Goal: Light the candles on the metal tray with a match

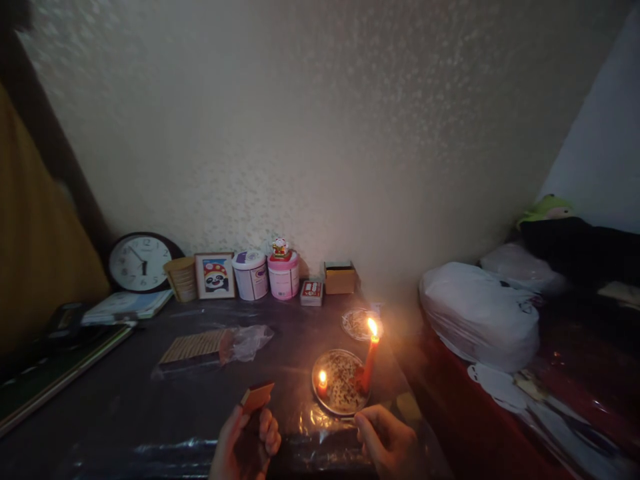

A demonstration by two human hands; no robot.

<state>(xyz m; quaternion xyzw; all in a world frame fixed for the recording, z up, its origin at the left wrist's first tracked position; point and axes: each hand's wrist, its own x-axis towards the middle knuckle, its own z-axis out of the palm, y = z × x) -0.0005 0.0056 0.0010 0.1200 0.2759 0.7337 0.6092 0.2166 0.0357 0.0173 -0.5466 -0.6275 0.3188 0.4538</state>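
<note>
My left hand [246,443] holds a small brown matchbox [257,396] near the table's front edge. My right hand [387,440] rests with fingers pinched together just below a round metal plate [341,383]; whether it pinches something I cannot tell. On that plate stand a tall red candle [370,365], lit, and a short lit candle stub [323,383] at its left.
A second small dish [358,323] lies behind the plate. A plastic packet of sticks [210,347] lies mid-table. Along the wall stand a clock [141,263], a framed picture [215,275], two tubs [267,273] and small boxes [339,277]. White bags [477,313] sit at right.
</note>
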